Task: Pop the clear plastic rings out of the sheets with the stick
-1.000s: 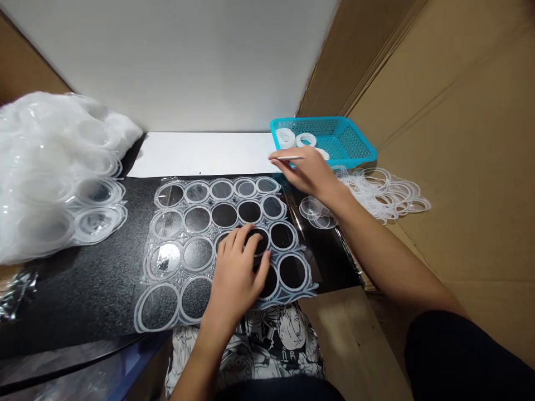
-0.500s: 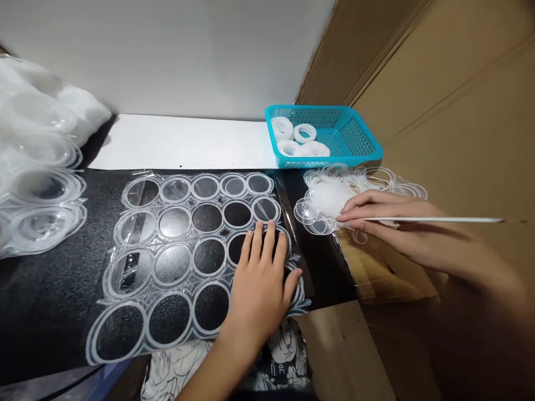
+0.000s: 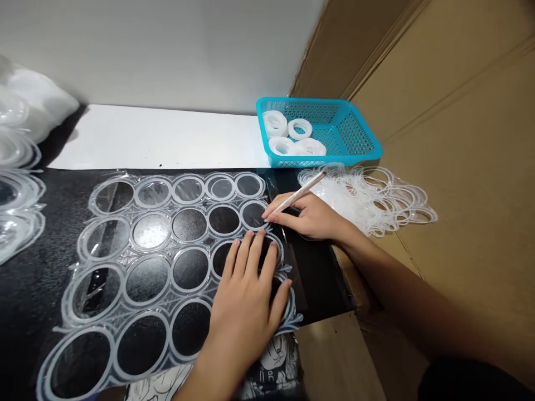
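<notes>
A clear plastic sheet [image 3: 159, 250] cut with rows of white-rimmed circles lies on a black mat [image 3: 37, 289]. My left hand [image 3: 251, 295] presses flat on the sheet's near right part, fingers stretched out over the circles. My right hand [image 3: 309, 217] rests at the sheet's right edge, fingers closed on a thin white stick [image 3: 298, 195] whose tip points at a circle in the second row. Behind my right hand lies a heap of loose clear rings [image 3: 376, 197].
A turquoise basket [image 3: 359, 136] holds several white tape-like rolls [image 3: 292, 136] at the back right. A white sheet [image 3: 159, 136] lies behind the mat. Stacked clear plastic sheets [image 3: 16, 161] pile up at the left. Cardboard walls [image 3: 460, 139] close in the right side.
My right hand swung from the ring heap back to the sheet's right edge, the stick now pointing at a circle. My left hand stayed pressed on the sheet. The view shifted left.
</notes>
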Tool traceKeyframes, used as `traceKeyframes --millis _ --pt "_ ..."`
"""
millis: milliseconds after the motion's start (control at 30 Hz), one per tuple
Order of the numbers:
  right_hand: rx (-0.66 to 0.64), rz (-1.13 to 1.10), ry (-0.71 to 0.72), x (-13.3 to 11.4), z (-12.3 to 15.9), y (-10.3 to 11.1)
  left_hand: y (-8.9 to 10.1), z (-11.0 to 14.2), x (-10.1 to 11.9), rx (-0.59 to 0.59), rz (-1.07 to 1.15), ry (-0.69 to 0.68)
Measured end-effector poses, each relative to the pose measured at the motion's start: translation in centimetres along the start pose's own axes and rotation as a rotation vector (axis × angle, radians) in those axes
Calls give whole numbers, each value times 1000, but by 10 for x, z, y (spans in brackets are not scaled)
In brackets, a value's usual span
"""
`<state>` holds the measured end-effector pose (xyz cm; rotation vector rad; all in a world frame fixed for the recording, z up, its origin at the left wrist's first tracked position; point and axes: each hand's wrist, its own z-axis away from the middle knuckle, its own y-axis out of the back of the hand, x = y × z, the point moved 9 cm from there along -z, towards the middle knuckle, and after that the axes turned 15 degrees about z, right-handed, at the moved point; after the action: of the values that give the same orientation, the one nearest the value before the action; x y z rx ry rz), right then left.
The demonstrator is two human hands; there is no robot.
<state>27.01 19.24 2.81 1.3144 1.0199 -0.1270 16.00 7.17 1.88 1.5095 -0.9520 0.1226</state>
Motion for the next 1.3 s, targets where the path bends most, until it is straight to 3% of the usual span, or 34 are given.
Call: traceKeyframes --millis 367,533,633,733,900,1100,1200,1300 --pt "6 66 100 -7 3 -3 1 -1 1 2 8 -12" --pt "-9 278 273 -25 11 -7 0 -3 1 -5 -9 8" --pt "48 436 423 -36 21 -11 0 -4 0 -4 -34 20" --pt "91 624 473 -38 26 -19 -1 -3 0 1 -42 17" --pt "192 851 368 -38 2 -9 -1 -3 0 7 -15 7" --pt "369 846 121 -45 -32 46 1 -1 0 7 19 -1" --pt "512 784 12 -42 -12 77 3 0 0 13 45 -13" --pt "579 790 -148 -28 37 100 4 1 -1 17 68 -23"
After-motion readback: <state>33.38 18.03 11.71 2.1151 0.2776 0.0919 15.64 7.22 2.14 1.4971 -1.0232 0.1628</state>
